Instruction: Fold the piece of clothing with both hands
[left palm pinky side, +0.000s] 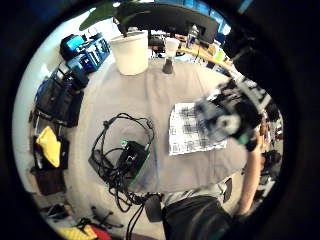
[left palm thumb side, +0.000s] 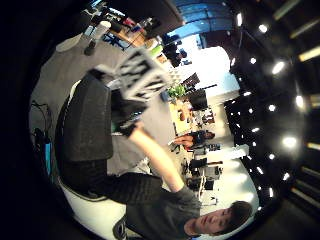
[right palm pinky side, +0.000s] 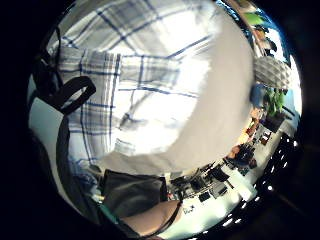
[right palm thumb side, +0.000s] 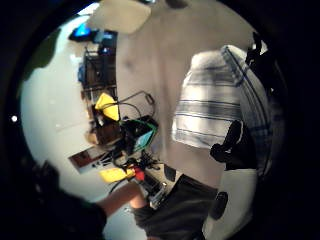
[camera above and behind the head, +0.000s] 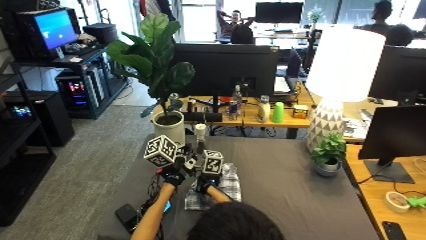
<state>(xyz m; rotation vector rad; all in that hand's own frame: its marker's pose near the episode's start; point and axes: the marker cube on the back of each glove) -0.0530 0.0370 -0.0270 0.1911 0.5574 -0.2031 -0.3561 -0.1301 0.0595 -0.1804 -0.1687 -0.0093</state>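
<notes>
A white garment with a dark plaid pattern (camera above and behind the head: 226, 187) lies folded into a small rectangle on the grey table (camera above and behind the head: 286, 185), in front of me. My right hand (camera above and behind the head: 203, 183) hovers over its left edge. The right palm views show the plaid cloth (right palm pinky side: 145, 95) close below and flat on the table, with a black thumb (right palm thumb side: 234, 146) over its edge, not gripping it. My left hand (camera above and behind the head: 174, 177) is raised left of the garment and holds nothing. From above, the left little finger side view shows the garment (left palm pinky side: 185, 132) with my right hand (left palm pinky side: 227, 120) over it.
A black box with tangled cables (left palm pinky side: 127, 157) lies on the table left of the garment. A dark phone (camera above and behind the head: 126, 216) sits near the front left edge. A white plant pot (camera above and behind the head: 170, 131) and a small stand (camera above and behind the head: 200, 132) are at the back. A lamp (camera above and behind the head: 333, 115) and a small plant (camera above and behind the head: 327, 157) stand at the right.
</notes>
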